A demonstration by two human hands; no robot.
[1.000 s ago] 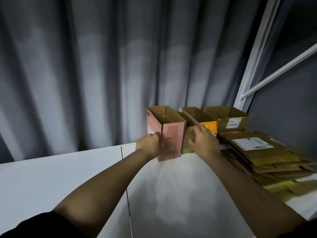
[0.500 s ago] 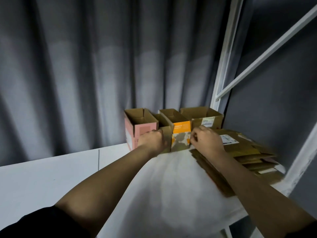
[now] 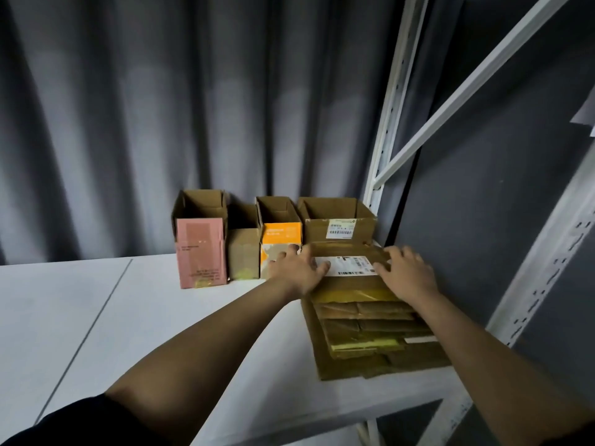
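Both hands have left the upright orange box and now lie on the top flat box of the cardboard stack, at the right end of the white shelf. The left hand and right hand rest with fingers spread, gripping nothing, at either end of its white shipping label. The barcode shows, but the print is too small to read.

Light: dim, brightest on the white flat shelf board
Blur: slight motion softness
Edges: wide-angle bending
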